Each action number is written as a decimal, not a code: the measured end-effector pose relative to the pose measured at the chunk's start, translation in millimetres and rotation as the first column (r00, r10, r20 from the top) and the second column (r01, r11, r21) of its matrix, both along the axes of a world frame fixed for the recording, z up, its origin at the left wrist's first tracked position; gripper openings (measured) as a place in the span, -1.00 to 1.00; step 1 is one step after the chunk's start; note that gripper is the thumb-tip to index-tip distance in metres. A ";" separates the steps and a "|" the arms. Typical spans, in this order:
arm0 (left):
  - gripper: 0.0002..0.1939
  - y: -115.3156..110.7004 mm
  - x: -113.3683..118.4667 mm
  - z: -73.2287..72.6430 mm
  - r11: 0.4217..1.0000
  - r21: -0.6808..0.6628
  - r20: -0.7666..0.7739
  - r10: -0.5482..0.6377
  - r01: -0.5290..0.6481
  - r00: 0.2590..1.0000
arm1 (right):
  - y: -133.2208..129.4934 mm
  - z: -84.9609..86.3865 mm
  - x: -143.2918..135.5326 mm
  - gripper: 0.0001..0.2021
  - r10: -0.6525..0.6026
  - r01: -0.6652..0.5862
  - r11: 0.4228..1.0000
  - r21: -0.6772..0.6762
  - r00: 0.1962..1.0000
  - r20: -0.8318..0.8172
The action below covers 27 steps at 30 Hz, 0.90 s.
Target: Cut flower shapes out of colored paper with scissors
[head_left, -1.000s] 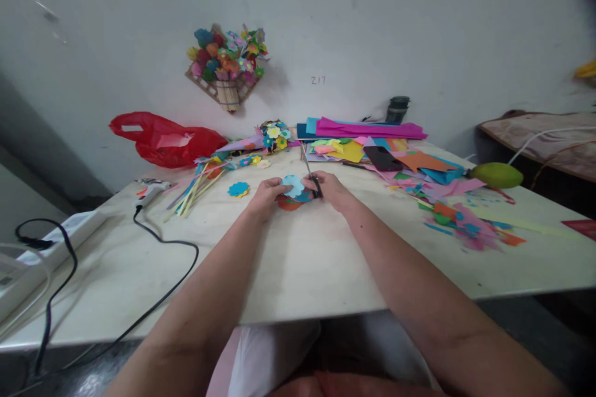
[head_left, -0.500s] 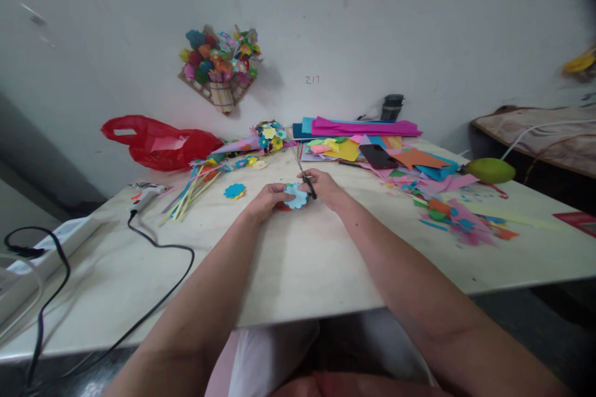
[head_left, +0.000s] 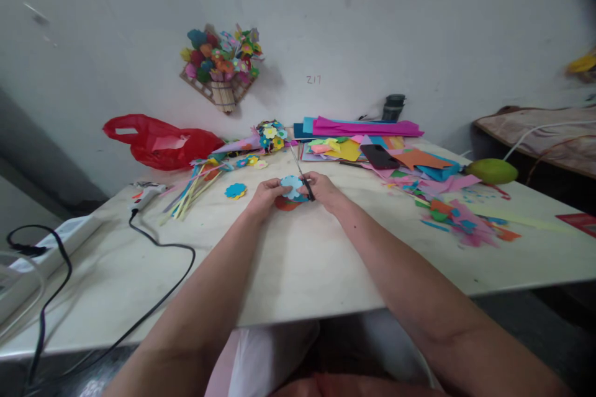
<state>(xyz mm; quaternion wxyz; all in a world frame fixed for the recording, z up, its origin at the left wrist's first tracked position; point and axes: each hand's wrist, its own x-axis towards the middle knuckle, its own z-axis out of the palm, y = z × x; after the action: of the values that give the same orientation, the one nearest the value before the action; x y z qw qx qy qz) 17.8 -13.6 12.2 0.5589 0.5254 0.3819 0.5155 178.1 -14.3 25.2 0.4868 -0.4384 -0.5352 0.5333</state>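
My left hand (head_left: 267,195) pinches a light blue scalloped paper flower (head_left: 291,185) at its left edge. My right hand (head_left: 325,191) is closed on black-handled scissors (head_left: 307,188), whose blades point up and away over the table; its fingers are close to the flower's right side. Under the light blue flower, orange paper (head_left: 285,203) and a darker blue edge show. Left of my hands, a blue scalloped flower (head_left: 235,190) lies on a yellow one.
A red plastic bag (head_left: 172,146), paper strips (head_left: 192,189) and a corded glue gun (head_left: 144,197) are at the left. Coloured sheets, a phone (head_left: 379,156), paper scraps (head_left: 465,223) and a green oval object (head_left: 492,170) lie at the right.
The light blue flower has moved slightly up and left, uncovering more of the orange paper and darker blue edge below. Both hands have shifted slightly.
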 end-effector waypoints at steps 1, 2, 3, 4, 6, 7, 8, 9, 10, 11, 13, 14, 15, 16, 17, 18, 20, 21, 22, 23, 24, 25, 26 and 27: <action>-0.79 -0.3 0.7 0.3 1.000 -0.002 -0.002 -0.003 0.003 1.000 | -0.2 -0.1 -0.4 -0.71 0.004 -0.004 1.000 -0.004 1.000 -0.001; -0.78 -0.6 1.2 0.7 1.000 -0.003 -0.002 -0.006 0.006 1.000 | -0.1 -0.4 -0.4 -0.71 0.010 -0.010 1.000 -0.005 1.000 -0.004; -0.77 -0.8 1.6 1.2 1.000 -0.006 0.002 -0.004 0.004 1.000 | 0.0 -0.7 -0.1 -0.70 0.016 -0.016 1.000 -0.001 1.000 -0.007; -0.77 -1.0 1.8 1.6 1.000 -0.008 0.010 0.005 -0.005 1.000 | 0.2 -1.1 0.5 -0.70 0.023 -0.023 1.000 0.004 1.000 -0.003; -0.76 -0.7 1.4 2.1 0.999 -0.004 0.029 0.039 -0.039 0.999 | 0.4 -1.6 2.1 -0.69 0.036 -0.036 0.999 0.010 0.999 0.025; -0.76 -0.3 0.9 2.2 0.998 -0.001 0.037 0.058 -0.058 0.998 | 0.2 -1.6 2.9 -0.69 0.043 -0.043 0.999 0.008 0.998 0.047; -0.77 0.4 0.2 2.1 0.997 0.001 0.046 0.076 -0.076 0.996 | 0.0 -1.6 3.6 -0.69 0.050 -0.050 0.999 0.005 0.996 0.070; -0.77 1.3 -0.6 1.8 0.996 0.002 0.056 0.093 -0.093 0.994 | -0.4 -1.6 4.2 -0.70 0.058 -0.059 0.998 0.001 0.994 0.090; -0.76 2.4 -1.4 1.3 0.994 0.003 0.073 0.107 -0.108 0.992 | -0.7 -1.7 4.6 -0.70 0.069 -0.069 0.998 -0.004 0.992 0.103; -0.76 3.6 -2.1 0.7 0.992 0.000 0.096 0.123 -0.123 0.988 | -0.9 -2.0 5.0 -0.71 0.082 -0.082 0.997 -0.006 0.990 0.112; -0.74 6.1 -3.4 -0.5 0.988 -0.004 0.147 0.154 -0.155 0.977 | -1.1 -3.1 5.7 -0.72 0.108 -0.109 0.994 0.001 0.986 0.123; -0.74 7.2 -4.0 -1.0 0.986 -0.007 0.168 0.168 -0.169 0.971 | -1.0 -3.7 6.0 -0.73 0.123 -0.124 0.992 0.005 0.984 0.127; -0.74 8.1 -4.4 -1.3 0.984 -0.011 0.184 0.177 -0.178 0.967 | -0.9 -4.4 6.4 -0.73 0.136 -0.139 0.990 0.010 0.982 0.132; -0.74 8.7 -4.8 -1.3 0.983 -0.018 0.197 0.184 -0.185 0.963 | -0.8 -5.0 6.7 -0.74 0.149 -0.152 0.988 0.014 0.979 0.137; -0.75 8.9 -5.1 -1.1 0.982 -0.023 0.206 0.189 -0.188 0.960 | -0.8 -5.5 7.0 -0.73 0.161 -0.165 0.986 0.017 0.977 0.142; -0.75 8.9 -5.2 -0.7 0.982 -0.028 0.215 0.190 -0.189 0.958 | -0.7 -5.9 7.2 -0.73 0.172 -0.177 0.984 0.017 0.974 0.145; -0.75 8.4 -5.2 0.4 0.981 -0.037 0.230 0.195 -0.191 0.954 | -0.6 -6.4 7.6 -0.70 0.195 -0.198 0.980 0.011 0.970 0.147; -0.75 8.0 -5.1 1.0 0.980 -0.042 0.237 0.199 -0.194 0.951 | -0.5 -6.7 7.7 -0.68 0.205 -0.208 0.978 0.007 0.968 0.148; -0.75 7.6 -4.8 1.5 0.980 -0.044 0.243 0.201 -0.196 0.949 | -0.3 -7.0 7.8 -0.67 0.214 -0.216 0.976 0.002 0.966 0.148; -0.75 7.3 -4.6 2.0 0.979 -0.047 0.248 0.202 -0.196 0.947 | 0.0 -7.3 8.0 -0.66 0.219 -0.222 0.975 -0.001 0.964 0.151; -0.74 7.2 -4.4 2.3 0.979 -0.050 0.255 0.204 -0.198 0.945 | 0.2 -7.6 8.1 -0.65 0.223 -0.226 0.974 -0.002 0.963 0.153; -0.73 7.2 -4.2 2.5 0.979 -0.052 0.262 0.205 -0.198 0.943 | 0.4 -7.8 8.3 -0.65 0.225 -0.228 0.974 -0.003 0.962 0.155; -0.72 7.3 -4.2 2.5 0.979 -0.053 0.270 0.206 -0.199 0.941 | 0.5 -7.9 8.5 -0.65 0.230 -0.232 0.973 -0.004 0.960 0.158; -0.71 7.6 -4.2 2.5 0.978 -0.054 0.278 0.208 -0.201 0.938 | 0.4 -7.8 8.7 -0.65 0.235 -0.237 0.972 -0.006 0.959 0.161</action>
<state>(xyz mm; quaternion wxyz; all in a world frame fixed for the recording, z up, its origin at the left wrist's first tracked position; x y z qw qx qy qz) 13.6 -6.0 14.7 0.5573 0.3971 0.3573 0.6357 186.8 -13.9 17.5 0.3779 -0.4099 -0.6247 0.5468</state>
